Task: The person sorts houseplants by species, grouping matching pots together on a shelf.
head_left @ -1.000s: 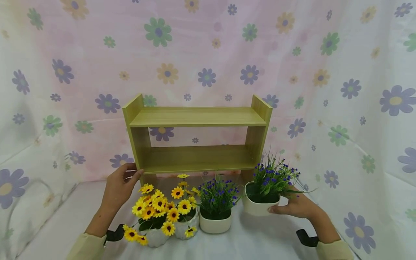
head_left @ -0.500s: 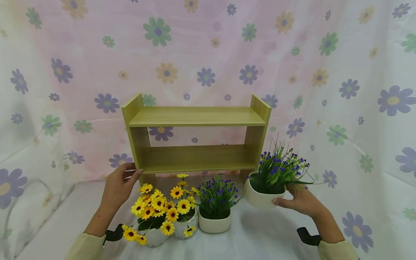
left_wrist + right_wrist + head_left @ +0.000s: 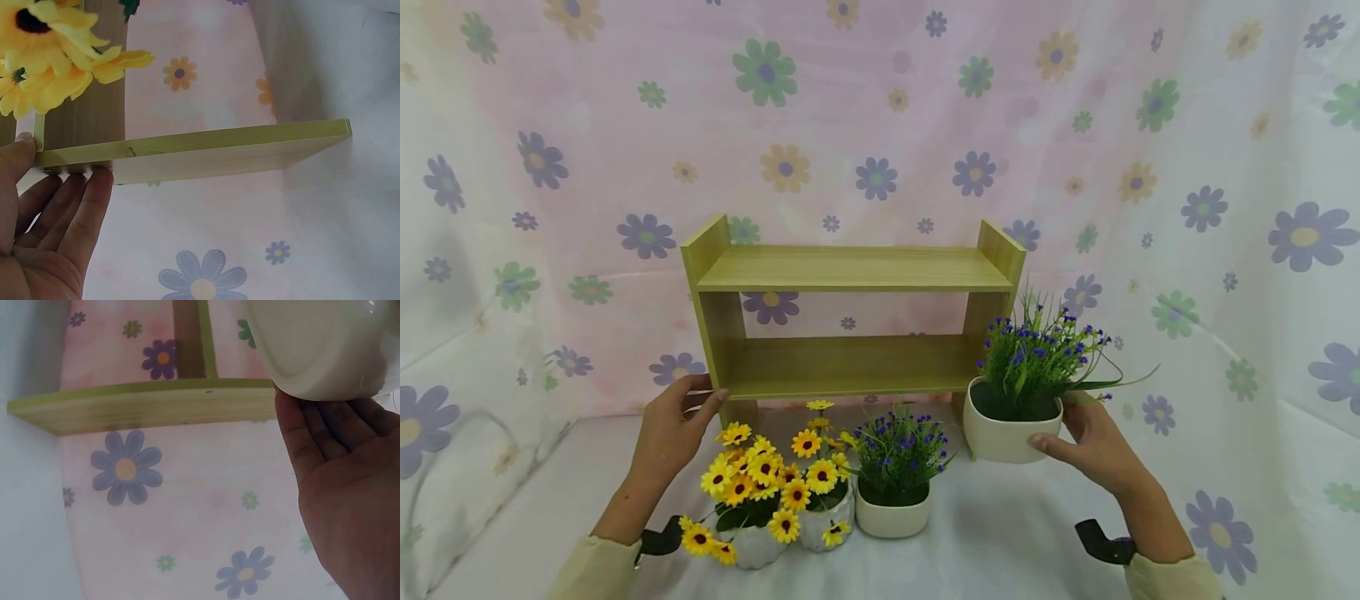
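My right hand [image 3: 1093, 446] holds a white oval pot of purple flowers [image 3: 1013, 435] in the air, thumb on its front and fingers behind. In the right wrist view the pot's underside [image 3: 312, 350] shows above the fingers. This potted plant is just in front of the right side panel of a wooden two-tier shelf [image 3: 853, 271]. At the shelf's left side panel, my left hand [image 3: 673, 429] pinches the edge near the lower board. The left wrist view shows the thumb and fingers on opposite sides of that panel [image 3: 206, 140].
A second white pot of purple flowers [image 3: 893, 518] stands on the white cloth in front of the shelf. Two pots of yellow flowers, a left one [image 3: 756, 546] and a right one [image 3: 829, 521], stand beside it. A flower-print curtain [image 3: 865, 108] hangs behind the shelf.
The purple-flower pot in my right hand has risen from low beside the shelf, first shifting right, then higher against the right side panel. My left hand has stayed on the shelf.
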Demonstrator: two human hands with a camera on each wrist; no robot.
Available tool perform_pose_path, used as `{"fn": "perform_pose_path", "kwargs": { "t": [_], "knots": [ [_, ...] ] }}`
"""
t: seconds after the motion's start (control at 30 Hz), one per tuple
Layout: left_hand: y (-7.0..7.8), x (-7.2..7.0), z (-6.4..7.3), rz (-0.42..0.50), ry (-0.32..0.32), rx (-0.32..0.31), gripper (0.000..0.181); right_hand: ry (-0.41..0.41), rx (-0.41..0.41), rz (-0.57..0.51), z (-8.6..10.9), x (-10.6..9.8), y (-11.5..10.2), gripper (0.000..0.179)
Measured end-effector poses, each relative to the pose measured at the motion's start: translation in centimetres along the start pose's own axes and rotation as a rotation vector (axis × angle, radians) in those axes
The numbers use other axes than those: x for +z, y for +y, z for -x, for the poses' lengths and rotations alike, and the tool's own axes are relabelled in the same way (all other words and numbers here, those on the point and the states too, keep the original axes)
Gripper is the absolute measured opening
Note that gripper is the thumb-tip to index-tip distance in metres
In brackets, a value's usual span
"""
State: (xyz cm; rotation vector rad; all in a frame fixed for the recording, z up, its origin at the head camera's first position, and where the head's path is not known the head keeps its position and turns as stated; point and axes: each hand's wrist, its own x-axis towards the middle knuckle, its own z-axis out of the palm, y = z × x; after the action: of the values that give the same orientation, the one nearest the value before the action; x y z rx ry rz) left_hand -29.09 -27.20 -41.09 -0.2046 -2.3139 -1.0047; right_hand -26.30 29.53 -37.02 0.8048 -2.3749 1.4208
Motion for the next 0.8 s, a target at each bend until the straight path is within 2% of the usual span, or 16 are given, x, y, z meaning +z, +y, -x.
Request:
{"fn": "perform_pose_path", "kwargs": {
  "t": [0.17,0.37,0.5,0.7,0.8],
  "knots": [
    [0.1,-0.2,-0.1,0.003,-0.011,0.004,0.041,0.023,-0.033,-0.033,-0.5,0.0,-0.8,0.067],
    [0.0,0.0,0.1,0.008,-0.025,-0.007,0.041,0.033,-0.1,-0.064,-1.5,-0.5,-1.9,0.073],
    [-0.2,0.0,0.2,0.006,-0.028,-0.014,0.041,0.015,-0.124,-0.048,-3.1,-1.2,-3.0,0.072],
    [-0.2,-0.2,0.1,0.005,-0.032,-0.011,0.042,-0.054,-0.18,-0.174,-5.6,-2.9,-5.3,0.067],
    [-0.1,-0.2,-0.1,0.007,-0.035,-0.001,0.042,-0.057,-0.225,-0.217,-6.9,-3.7,-6.6,0.062]
  ]
}}
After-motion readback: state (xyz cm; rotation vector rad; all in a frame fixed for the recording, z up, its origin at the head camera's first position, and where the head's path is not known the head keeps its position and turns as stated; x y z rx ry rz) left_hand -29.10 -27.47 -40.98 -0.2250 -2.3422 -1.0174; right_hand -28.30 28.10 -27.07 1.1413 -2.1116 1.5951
